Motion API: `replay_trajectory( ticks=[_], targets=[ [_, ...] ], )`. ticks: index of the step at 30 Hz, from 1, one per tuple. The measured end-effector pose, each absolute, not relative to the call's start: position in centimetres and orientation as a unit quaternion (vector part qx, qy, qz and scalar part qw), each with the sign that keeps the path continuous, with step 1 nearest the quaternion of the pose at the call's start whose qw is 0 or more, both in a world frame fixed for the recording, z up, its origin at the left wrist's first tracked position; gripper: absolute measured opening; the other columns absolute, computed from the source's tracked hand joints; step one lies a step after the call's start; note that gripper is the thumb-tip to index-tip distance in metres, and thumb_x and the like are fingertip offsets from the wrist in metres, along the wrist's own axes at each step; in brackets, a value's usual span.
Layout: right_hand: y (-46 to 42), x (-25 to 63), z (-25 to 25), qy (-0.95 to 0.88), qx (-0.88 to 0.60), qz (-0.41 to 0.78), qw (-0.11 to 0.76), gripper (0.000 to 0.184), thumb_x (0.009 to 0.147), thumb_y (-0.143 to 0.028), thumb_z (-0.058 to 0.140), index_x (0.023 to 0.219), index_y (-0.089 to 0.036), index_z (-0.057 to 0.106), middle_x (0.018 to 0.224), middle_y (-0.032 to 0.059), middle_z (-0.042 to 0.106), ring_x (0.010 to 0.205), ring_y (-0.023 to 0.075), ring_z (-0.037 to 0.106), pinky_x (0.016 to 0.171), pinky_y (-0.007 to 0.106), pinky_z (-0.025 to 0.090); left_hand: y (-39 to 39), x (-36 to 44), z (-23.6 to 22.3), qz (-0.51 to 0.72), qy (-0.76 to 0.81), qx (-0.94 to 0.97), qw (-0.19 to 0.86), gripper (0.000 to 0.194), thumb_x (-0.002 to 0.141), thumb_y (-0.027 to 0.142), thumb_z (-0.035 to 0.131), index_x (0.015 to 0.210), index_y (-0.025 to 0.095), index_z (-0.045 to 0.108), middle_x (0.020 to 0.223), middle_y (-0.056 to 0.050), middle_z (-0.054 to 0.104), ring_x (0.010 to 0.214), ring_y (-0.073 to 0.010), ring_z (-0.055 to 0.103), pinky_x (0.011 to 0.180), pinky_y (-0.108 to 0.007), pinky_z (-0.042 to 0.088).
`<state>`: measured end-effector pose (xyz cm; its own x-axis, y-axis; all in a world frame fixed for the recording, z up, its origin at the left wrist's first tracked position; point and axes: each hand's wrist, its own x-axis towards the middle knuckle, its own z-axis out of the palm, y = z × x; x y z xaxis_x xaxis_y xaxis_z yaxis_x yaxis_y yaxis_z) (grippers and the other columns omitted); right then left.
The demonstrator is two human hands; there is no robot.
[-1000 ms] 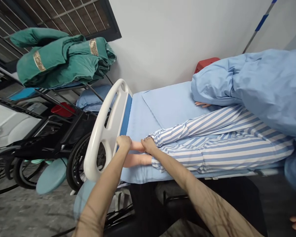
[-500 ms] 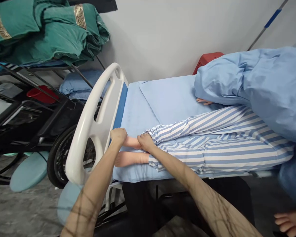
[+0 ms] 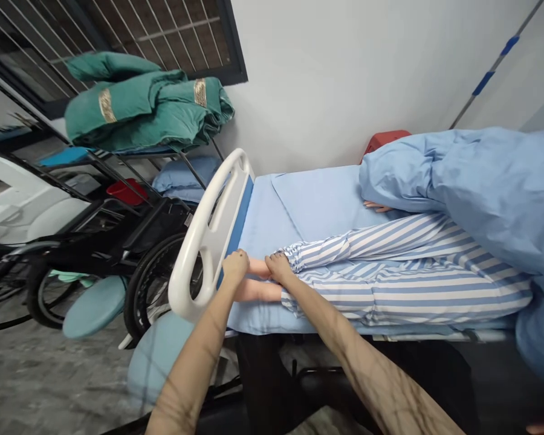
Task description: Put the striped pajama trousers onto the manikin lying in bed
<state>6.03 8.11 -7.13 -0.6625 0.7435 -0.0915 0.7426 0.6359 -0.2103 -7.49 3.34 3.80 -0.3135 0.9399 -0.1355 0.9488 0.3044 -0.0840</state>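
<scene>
Two smooth pink feet stick out of blue-and-white striped trousers (image 3: 403, 296) on the bed. My left hand (image 3: 236, 266) is closed round the front end of the far foot (image 3: 257, 267), by the footboard. My right hand (image 3: 278, 267) grips the same leg at the ankle, just below the gathered trouser cuff (image 3: 294, 257). Beside them, the near foot (image 3: 260, 291) lies on the light blue sheet (image 3: 299, 193), below my wrists. Both hands partly hide the far foot.
A white footboard (image 3: 185, 266) stands left of my hands. A blue quilt (image 3: 489, 175) is bunched at the right, with fingers (image 3: 377, 206) showing under its edge. Left are a wheelchair wheel (image 3: 152, 290), round teal stools (image 3: 95, 307) and a rack with green bedding (image 3: 140, 109).
The view has tilted up and turned left, bringing in the barred window and more of the wheelchairs. Both hands keep their hold on the far foot and ankle.
</scene>
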Motion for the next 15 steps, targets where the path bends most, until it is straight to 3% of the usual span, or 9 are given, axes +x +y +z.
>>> replay_trajectory(
  ticks=[5,10,15],
  targets=[
    [7.9,5.9,-7.0,-0.902,-0.415,0.117,0.000,0.059,0.078,-0.027,0.084,0.128,-0.007,0.059,0.127,0.0225,0.068,0.118,0.0309,0.063,0.102,0.036,0.042,1.6,-7.5,4.1,-0.087,0.797,0.597,-0.013,0.050,0.104,0.026,0.032,0.132,0.003,0.066,0.106,-0.027,0.075,0.105,-0.0325,0.074,0.087,-0.041,0.055],
    [7.8,5.9,-7.2,-0.898,-0.422,0.121,0.004,0.058,0.079,-0.029,0.082,0.128,-0.007,0.059,0.129,0.0228,0.067,0.122,0.0317,0.061,0.105,0.037,0.041,4.2,-7.7,4.4,-0.136,0.776,0.616,0.002,0.042,0.097,0.017,0.042,0.117,0.018,0.079,0.111,-0.022,0.078,0.107,-0.0330,0.074,0.087,-0.044,0.055],
    [7.9,5.7,-7.3,-0.898,-0.425,0.118,0.007,0.058,0.077,-0.032,0.084,0.125,-0.008,0.061,0.127,0.0211,0.068,0.120,0.0324,0.062,0.105,0.038,0.041,7.5,-7.7,3.7,-0.132,0.804,0.578,0.044,0.035,0.093,0.018,0.050,0.107,0.010,0.081,0.096,-0.026,0.078,0.097,-0.0345,0.075,0.080,-0.042,0.055]
  ],
)
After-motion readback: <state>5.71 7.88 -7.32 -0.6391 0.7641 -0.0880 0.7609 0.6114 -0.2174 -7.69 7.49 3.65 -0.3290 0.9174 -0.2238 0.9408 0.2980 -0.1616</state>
